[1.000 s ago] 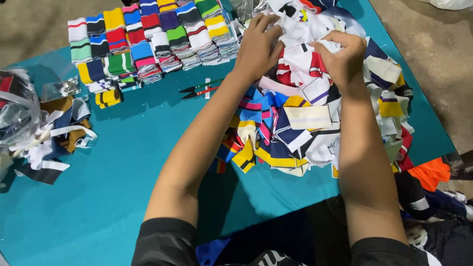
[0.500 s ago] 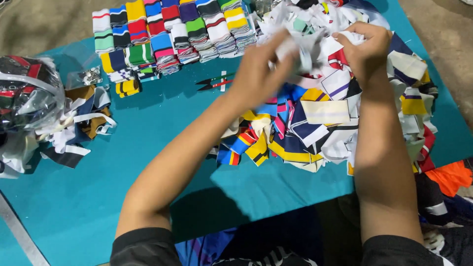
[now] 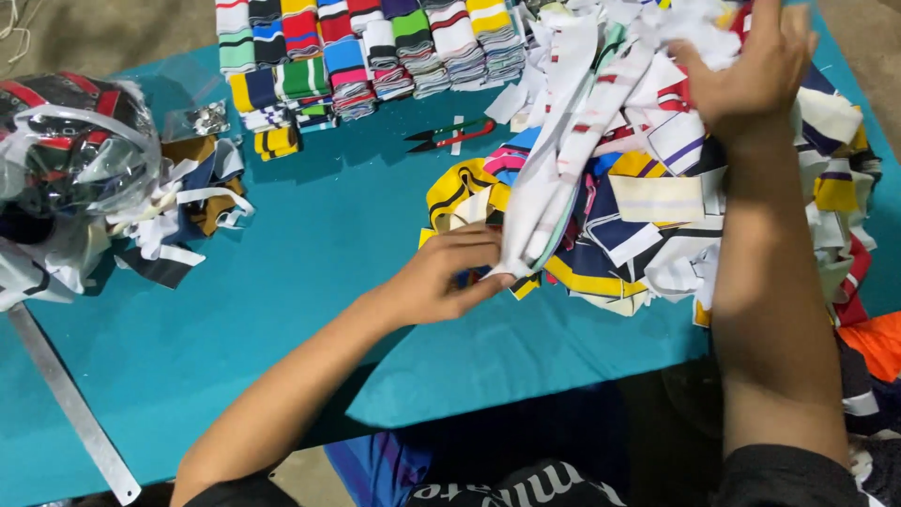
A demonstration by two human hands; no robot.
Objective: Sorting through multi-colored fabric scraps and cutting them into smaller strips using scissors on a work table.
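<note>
The left hand [image 3: 450,277] was pinching the lower end of a long white knit strip [image 3: 563,160] between thumb and curled fingers, just above the teal tabletop [image 3: 310,282]. That strip, white with thin red and green stripes, ran up and to the right from the left hand toward the right hand [image 3: 751,70]. The right hand was closed around the strip's upper part together with a bunch of white fabric, at the top of a loose pile of striped knit pieces [image 3: 657,216]. The pile lay under and around both hands on the right part of the tabletop, in navy, yellow, white, red and pink.

Just left of the pile's upper edge lay a small pair of thread snips [image 3: 450,134] with red and green handles. Beyond them, along the far edge, neat stacks of folded striped collars [image 3: 375,47] stood side by side. Well apart on the left, a clear plastic bag of fabric [image 3: 66,155] sat beside a smaller heap of dark, white and tan strips [image 3: 188,202]. A metal ruler [image 3: 75,408] lay slanted at the near left corner.
</note>
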